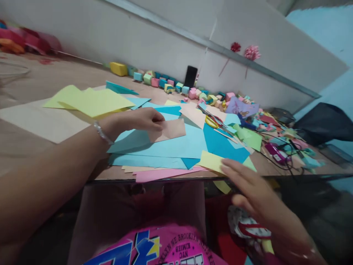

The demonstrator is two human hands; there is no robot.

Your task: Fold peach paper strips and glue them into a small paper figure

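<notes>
My left hand [146,118], a beaded bracelet at its wrist, has its fingers closed on a small peach paper piece [174,129] over light blue sheets [176,147]. My right hand [249,184] is slightly blurred, its fingers stretched out at the table's front edge. Its fingertips meet or overlap a small yellow paper piece [211,161]; whether they press on it I cannot tell. Darker blue paper [220,143] lies between the hands, and a pink strip [162,174] pokes over the edge. Scissors with yellow and red handles [211,121] rest just behind.
Yellow sheets [96,101] lie at the left on pale paper [49,119]. Along the wall runs a row of small paper boxes [162,82] beside a leaning phone [191,76]. To the right are paper scraps, a purple device [276,153] with black cables, and a black bag [324,121].
</notes>
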